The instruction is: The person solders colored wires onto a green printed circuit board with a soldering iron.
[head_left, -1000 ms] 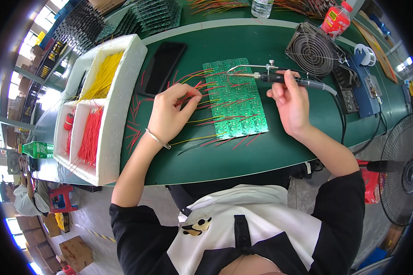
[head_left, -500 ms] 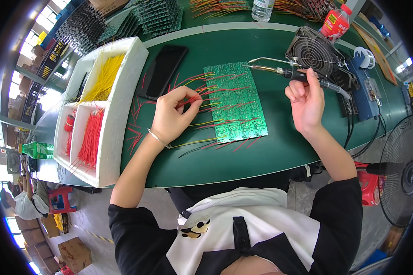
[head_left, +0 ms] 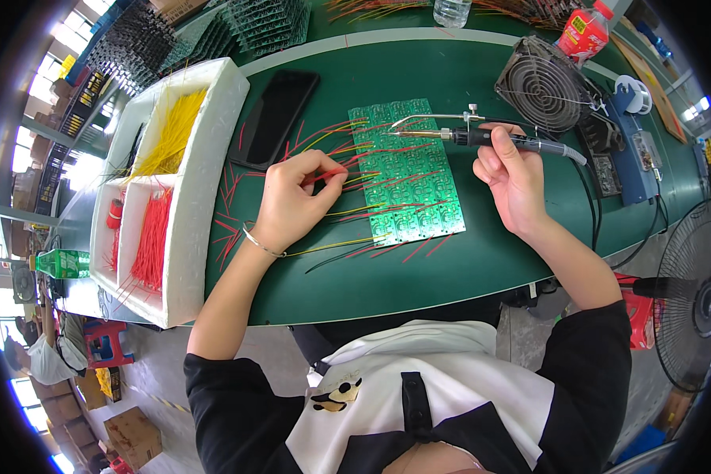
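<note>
A green circuit board panel (head_left: 407, 182) lies on the green table, with red and yellow wires running off its left side. My left hand (head_left: 296, 197) is closed in a pinch beside the panel's left edge, with red wire at its fingertips. In my right hand (head_left: 513, 174) is a soldering iron (head_left: 478, 137) with a thin metal feed tube along its top. Its tip points left, over the upper part of the panel; whether it touches cannot be made out. Loose red wires (head_left: 227, 229) lie left of my left hand.
A white foam box (head_left: 186, 261) of yellow and red wires stands at left, beside a black phone (head_left: 278, 118). A square fan (head_left: 541, 85), a red bottle (head_left: 583, 33) and a blue soldering unit (head_left: 632, 150) stand at right. Stacked boards (head_left: 268, 24) are at the back.
My right hand has brought the soldering iron left and slightly down, so its tip is now over the panel's upper part. My left hand stays at the panel's left edge, still pinching.
</note>
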`<state>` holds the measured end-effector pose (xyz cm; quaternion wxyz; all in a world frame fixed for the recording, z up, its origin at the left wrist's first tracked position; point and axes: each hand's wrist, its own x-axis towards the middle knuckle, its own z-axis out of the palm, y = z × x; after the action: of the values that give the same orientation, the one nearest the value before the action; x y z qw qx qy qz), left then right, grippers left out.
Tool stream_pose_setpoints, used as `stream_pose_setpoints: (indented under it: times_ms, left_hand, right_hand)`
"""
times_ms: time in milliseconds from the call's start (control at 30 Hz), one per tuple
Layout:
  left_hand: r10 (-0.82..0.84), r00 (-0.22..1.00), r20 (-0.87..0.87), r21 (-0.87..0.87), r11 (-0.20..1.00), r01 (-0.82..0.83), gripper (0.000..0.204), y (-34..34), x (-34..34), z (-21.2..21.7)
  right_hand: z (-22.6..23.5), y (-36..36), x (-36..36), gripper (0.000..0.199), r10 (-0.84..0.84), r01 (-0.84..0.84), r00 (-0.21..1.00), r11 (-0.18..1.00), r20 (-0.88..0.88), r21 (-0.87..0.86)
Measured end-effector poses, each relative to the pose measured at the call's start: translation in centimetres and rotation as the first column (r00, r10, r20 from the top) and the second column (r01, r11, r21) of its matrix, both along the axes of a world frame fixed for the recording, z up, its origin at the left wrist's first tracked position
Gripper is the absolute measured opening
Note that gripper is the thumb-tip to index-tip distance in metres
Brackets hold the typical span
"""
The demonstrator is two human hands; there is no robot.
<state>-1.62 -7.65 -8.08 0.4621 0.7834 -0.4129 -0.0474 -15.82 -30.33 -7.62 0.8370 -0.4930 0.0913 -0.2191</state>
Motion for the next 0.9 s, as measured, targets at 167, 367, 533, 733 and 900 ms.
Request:
stream_pose_setpoints:
  times_ms: [167, 367, 533, 733, 900]
  left_hand:
    - [0.001, 0.999, -0.033, 0.013, 1.0, 0.0, 0.006, 0.02, -0.04, 0.15]
    - [0.006, 0.999, -0.043, 0.021, 1.0, -0.005, 0.006, 0.03, 0.0, 0.29]
    - [0.012, 0.999, -0.048, 0.026, 1.0, -0.011, 0.005, -0.07, 0.01, 0.26]
    - [-0.003, 0.998, -0.056, 0.027, 1.0, 0.005, 0.005, 0.05, -0.07, 0.1]
    - [0.072, 0.989, -0.128, -0.053, 0.995, -0.079, 0.005, 0.01, -0.03, -0.01]
  right_hand:
    - [0.15, 0.15, 0.12, 0.018, -0.066, 0.065, 0.998, 0.991, 0.0, -0.113]
    - [-0.29, 0.15, -0.16, 0.019, 0.002, -0.006, 0.999, 0.994, -0.04, -0.107]
    - [-0.52, -0.22, -0.08, 0.018, 0.0, -0.002, 0.998, 0.999, -0.063, -0.037]
    - [-0.3, 0.21, 0.01, 0.021, -0.015, 0.006, 0.992, 0.997, -0.123, -0.071]
    - [-0.36, 0.19, 0.01, 0.021, -0.014, 0.005, 0.993, 0.997, -0.115, -0.075]
